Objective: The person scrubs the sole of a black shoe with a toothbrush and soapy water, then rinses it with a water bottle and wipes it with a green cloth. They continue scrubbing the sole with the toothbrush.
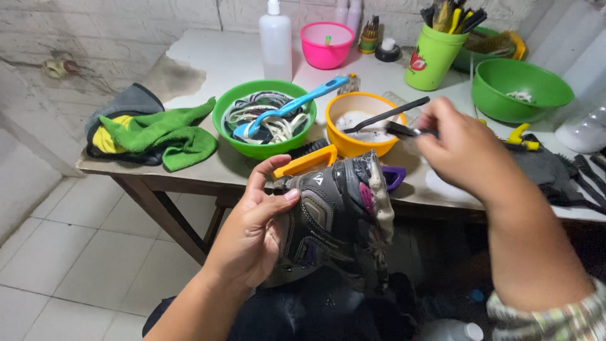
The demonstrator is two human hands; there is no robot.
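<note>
At the lower centre of the frame the left hand (255, 233) is cupping a grey hiking shoe (338, 218) from the side, fingers curled round its upper and thumb lying along the top, so the foamy sole edge is turning up towards the camera where it can be reached. The right hand (464, 148), right of centre, is closing its fingers on the handle of a small dark brush (404, 131), its head hanging just beside the yellow bowl (361, 123) of whitish suds, seemingly so the bristles can be wetted. A second black brush (388, 114) is leaning across that bowl. Along the table (208, 63) above, a green bowl (264, 126) is holding laces and a blue brush (290, 107), within easy reach; a green cloth (167, 132) is lying at the left edge, and a green cup (432, 57) of tools is standing at the upper right
</note>
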